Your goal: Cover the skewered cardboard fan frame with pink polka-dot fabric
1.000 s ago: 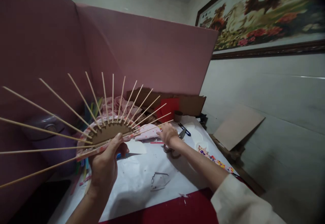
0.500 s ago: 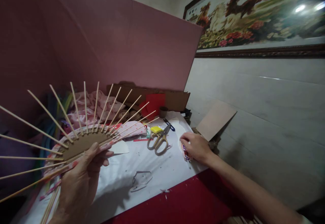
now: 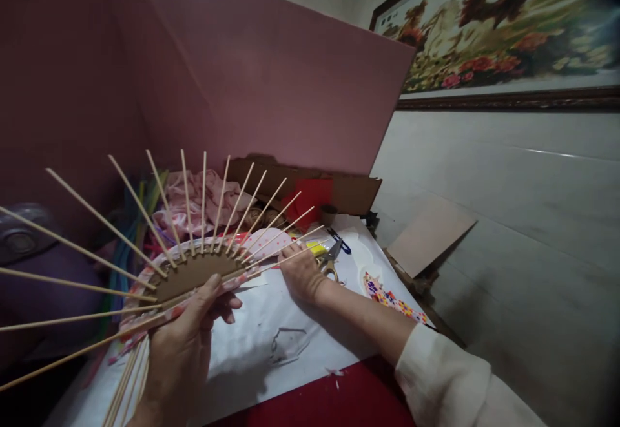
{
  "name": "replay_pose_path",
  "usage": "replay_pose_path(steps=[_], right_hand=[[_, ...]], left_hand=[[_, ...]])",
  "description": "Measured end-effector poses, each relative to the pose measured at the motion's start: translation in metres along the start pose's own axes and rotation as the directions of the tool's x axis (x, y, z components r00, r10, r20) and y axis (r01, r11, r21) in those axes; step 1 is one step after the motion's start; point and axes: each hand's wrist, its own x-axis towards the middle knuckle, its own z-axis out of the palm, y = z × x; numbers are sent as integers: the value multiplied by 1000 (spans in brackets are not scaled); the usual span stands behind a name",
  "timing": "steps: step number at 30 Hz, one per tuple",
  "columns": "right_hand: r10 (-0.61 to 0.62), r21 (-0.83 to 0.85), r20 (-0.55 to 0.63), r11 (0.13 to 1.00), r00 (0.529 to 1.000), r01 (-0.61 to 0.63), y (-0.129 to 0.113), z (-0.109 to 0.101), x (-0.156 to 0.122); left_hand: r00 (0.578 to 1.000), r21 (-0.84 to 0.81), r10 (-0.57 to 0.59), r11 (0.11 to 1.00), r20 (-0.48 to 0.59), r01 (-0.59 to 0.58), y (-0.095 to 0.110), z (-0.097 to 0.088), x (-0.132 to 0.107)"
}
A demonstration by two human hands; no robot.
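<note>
My left hand [image 3: 194,317] is closed on the straight lower edge of a half-round cardboard fan frame [image 3: 196,277]. Thin wooden sticks [image 3: 130,189] radiate from its curved rim, which is edged with pink-and-white material. My right hand [image 3: 301,272] reaches across the white sheet, just behind the fan's right-hand sticks. Its fingertips are at the right end of a pink polka-dot piece [image 3: 267,241] and partly hidden, so I cannot tell whether they grip it. Beside that hand lie scissors [image 3: 331,260] and a yellow block [image 3: 317,248]. A flower-patterned strip [image 3: 387,296] rests near the sheet's right edge.
The white sheet [image 3: 247,359] covers a red surface [image 3: 334,398]. Dark-blue snips [image 3: 341,241] lie behind the scissors. Pink cloth [image 3: 194,197], red paper [image 3: 314,197] and a long cardboard strip [image 3: 356,194] line the back. A cardboard sheet [image 3: 431,236] leans at the right wall.
My right hand has left the flower-patterned strip and moved left to the polka-dot piece. The strip now lies uncovered. My left hand keeps holding the fan frame; the view has shifted slightly.
</note>
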Motion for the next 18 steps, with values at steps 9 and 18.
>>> replay_pose_path(steps=[9,18], right_hand=[[61,43,-9,997,998,-61,28,2,10],[-104,54,61,993,993,100,37,-4,29]], left_hand=[[1000,-46,8,999,-20,-9,9,2,-4],[1000,-18,16,1000,0,-16,8,0,-6]])
